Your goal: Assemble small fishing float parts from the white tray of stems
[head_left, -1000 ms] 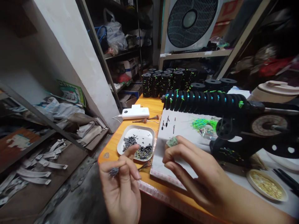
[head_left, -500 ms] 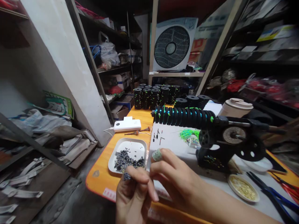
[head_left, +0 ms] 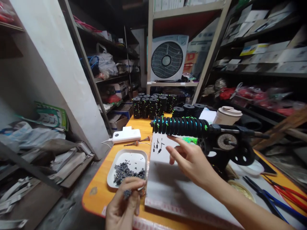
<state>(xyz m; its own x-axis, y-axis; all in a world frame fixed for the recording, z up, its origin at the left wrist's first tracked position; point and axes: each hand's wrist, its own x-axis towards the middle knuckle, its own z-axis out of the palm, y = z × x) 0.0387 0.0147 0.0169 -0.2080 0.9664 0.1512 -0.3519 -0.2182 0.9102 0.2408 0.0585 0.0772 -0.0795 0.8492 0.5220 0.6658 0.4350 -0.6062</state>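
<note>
My left hand (head_left: pixel 124 204) is closed in front of the white tray (head_left: pixel 110 179), its thumb and fingers pressed together. A dark grey-blue rough clump (head_left: pixel 127 194) shows among those fingers; whether it is held or wrapped on a finger I cannot make out. In the tray lie many small black and grey tube-like pieces (head_left: pixel 122 171). My right hand (head_left: pixel 189 156) hovers over the grey board (head_left: pixel 168 188), thumb and index finger apart, nothing visible between them. Just left of its fingertips, several small dark forked pieces (head_left: pixel 157 145) with black ends lie on the board.
Above the board reaches a black ribbed roller (head_left: pixel 179 125) with green and blue threads, on a dark machine (head_left: pixel 227 140). Similar rolls (head_left: pixel 153 107) stand behind. A white power device (head_left: pixel 126 135) sits left; pliers (head_left: pixel 259 191) and a lidded cup (head_left: pixel 227 115) are right.
My right hand has moved away from my left, forward over the board, and its fingers have spread. One thin stick on the board now has a black end piece. The view has tilted up.
</note>
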